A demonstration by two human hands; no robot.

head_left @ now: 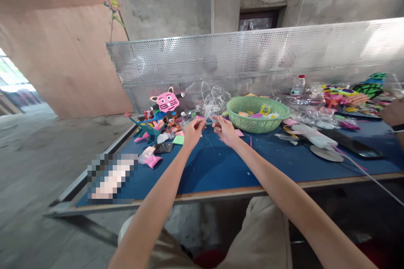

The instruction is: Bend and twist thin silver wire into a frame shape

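Note:
Above the blue tabletop [202,172] my two hands are raised close together. My left hand [194,130] is pinched, thumb against fingertips, with a small pink bit showing at its tips; whether it is held or lies behind cannot be made out. Facing it, my right hand [225,129] has curled fingers closed on a thin, pale, wire-like strand that reaches toward the left fingertips. A fine strand [210,143] hangs below, between the hands. Just right of my right hand stands a green plastic basket [259,125] with colourful pieces and a white flower inside.
A pink cat-face figure [168,101] and a teal figure [151,130] stand at left. Clear wrappers [216,98] lie behind my hands. A power strip [315,136], a black phone [356,145] and a bottle [298,86] are at right. Another person's hand [393,113] shows at the right edge.

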